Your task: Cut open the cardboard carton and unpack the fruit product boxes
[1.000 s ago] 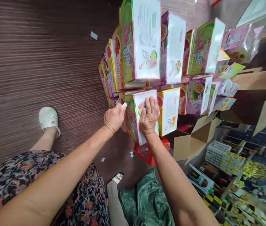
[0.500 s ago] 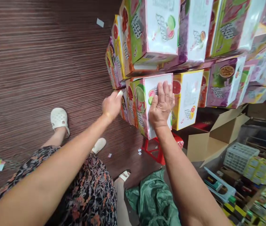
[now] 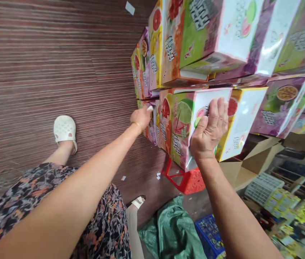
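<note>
A row of fruit-printed cardboard boxes stands on a red plastic stool [image 3: 187,181]. My right hand [image 3: 210,129] lies flat on the white face of the near green-and-pink box [image 3: 180,131], fingers together and stretched out, thumb a little apart. At the far left end of the same row, my left hand [image 3: 141,118] grips a purple box [image 3: 152,126]. Its thumb rests over the edge, while its other fingers are mostly hidden. A yellow-edged box [image 3: 242,124] sits directly right of the green-and-pink one.
A second row of boxes [image 3: 198,39] rises just beyond. Nearby are an open brown carton [image 3: 261,156], a green sack [image 3: 176,230], a blue crate [image 3: 208,233] and a white basket [image 3: 264,189]. A white clog [image 3: 65,128] and a white sandal [image 3: 138,202] stand on the dark striped floor.
The boxes and both hands appear farther right and larger in view. Each hand keeps its place on the row. The blue crate has come into sight.
</note>
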Demonstrator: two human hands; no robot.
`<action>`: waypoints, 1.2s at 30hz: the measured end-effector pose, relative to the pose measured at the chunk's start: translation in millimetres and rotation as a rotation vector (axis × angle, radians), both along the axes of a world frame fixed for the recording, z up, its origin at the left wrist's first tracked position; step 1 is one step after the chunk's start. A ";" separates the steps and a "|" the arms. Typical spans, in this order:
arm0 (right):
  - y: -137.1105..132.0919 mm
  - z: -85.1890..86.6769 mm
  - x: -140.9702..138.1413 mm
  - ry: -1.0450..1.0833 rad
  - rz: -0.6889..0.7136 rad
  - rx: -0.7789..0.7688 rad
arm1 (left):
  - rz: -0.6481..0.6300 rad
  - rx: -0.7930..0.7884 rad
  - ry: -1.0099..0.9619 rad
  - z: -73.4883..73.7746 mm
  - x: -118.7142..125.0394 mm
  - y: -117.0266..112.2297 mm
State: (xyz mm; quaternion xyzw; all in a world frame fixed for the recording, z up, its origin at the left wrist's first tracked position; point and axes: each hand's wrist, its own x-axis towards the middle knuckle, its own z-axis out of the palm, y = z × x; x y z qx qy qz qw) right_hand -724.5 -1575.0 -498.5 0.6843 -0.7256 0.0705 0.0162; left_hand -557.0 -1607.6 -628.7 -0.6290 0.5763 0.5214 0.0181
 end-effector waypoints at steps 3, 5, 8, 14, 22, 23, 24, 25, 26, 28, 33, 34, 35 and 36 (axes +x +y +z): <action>2.5 0.2 0.6 -0.001 0.005 0.033 | -0.108 0.099 0.093 -8.2 -30.6 24.0; 4.4 0.8 2.4 -0.005 0.020 0.020 | -0.163 0.166 0.103 3.7 -30.7 66.0; 5.7 1.2 5.9 -0.004 0.076 -0.044 | -0.223 0.222 0.094 19.3 -3.4 109.7; 5.9 1.5 6.2 0.035 0.127 -0.069 | -0.023 0.138 -0.082 -29.6 25.1 41.6; 6.0 4.9 6.8 0.075 0.116 -0.028 | -0.033 0.045 -0.009 -66.2 -21.1 42.2; 6.3 4.6 7.8 0.079 0.113 -0.028 | -0.084 0.090 0.009 -59.8 -23.1 56.6; 6.5 4.2 8.5 0.081 0.109 -0.026 | -0.131 0.135 0.025 -52.7 -23.6 70.7; 6.7 3.8 9.1 0.078 0.110 -0.033 | -0.162 0.170 0.032 -45.7 -22.3 83.6; 6.7 3.4 9.5 0.075 0.108 -0.038 | -0.175 0.193 0.028 -39.9 -18.9 94.3; 6.1 3.5 10.3 0.067 0.092 -0.041 | -0.166 0.209 0.004 -34.5 -5.2 107.6; 5.3 7.5 14.1 0.069 0.078 -0.021 | -0.026 0.232 -0.131 -70.0 37.0 99.0; 5.7 8.3 14.5 0.069 0.080 -0.019 | -0.010 0.235 -0.131 -82.7 38.3 93.3; 6.2 8.9 14.7 0.069 0.088 -0.018 | -0.002 0.233 -0.115 -95.3 36.0 86.9; 6.7 9.3 14.7 0.066 0.097 -0.015 | 0.004 0.226 -0.091 -107.1 30.5 79.7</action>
